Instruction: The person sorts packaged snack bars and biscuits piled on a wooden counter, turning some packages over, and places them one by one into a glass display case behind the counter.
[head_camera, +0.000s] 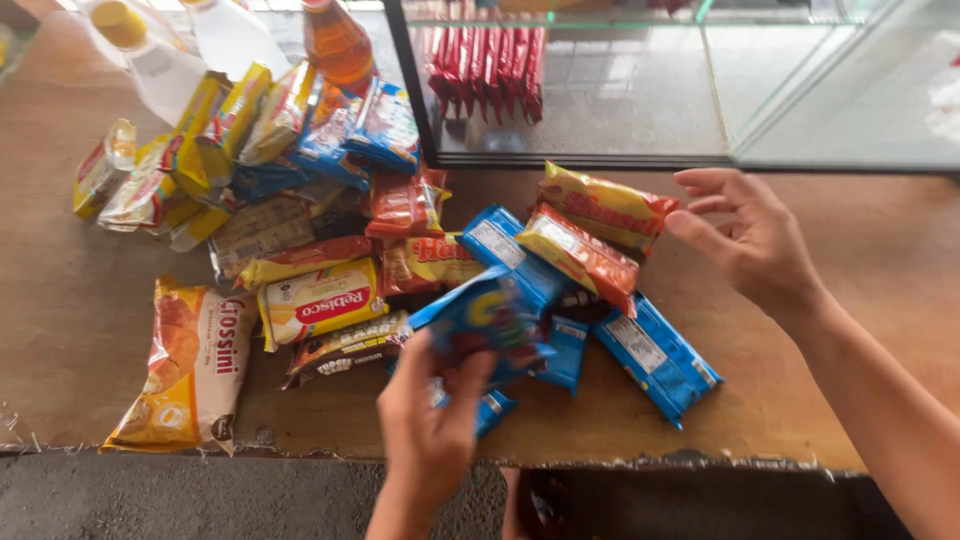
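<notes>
Large orange pastry bag (190, 365) lying near desk (60, 300) front-left corner. Yellow biscuit packs (235, 115) piling toward back-left, plastic bottles (230, 35) standing behind them. Left hand (430, 420) reaching over front edge, fingers (470, 375) pinching blue snack pack (485, 320), lifting it just above heap. More blue packs (655, 355) lying right of it toward front edge. Red-and-yellow wafer pack (605, 205) resting by glass cabinet (700, 100) at back. Right hand (750, 235) hovering beside that pack, fingers spread, holding nothing.

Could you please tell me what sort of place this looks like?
Probably a small shop counter: a heap of packaged snacks on a wooden counter, a glass display case holding red packets, and bottles behind.
</notes>
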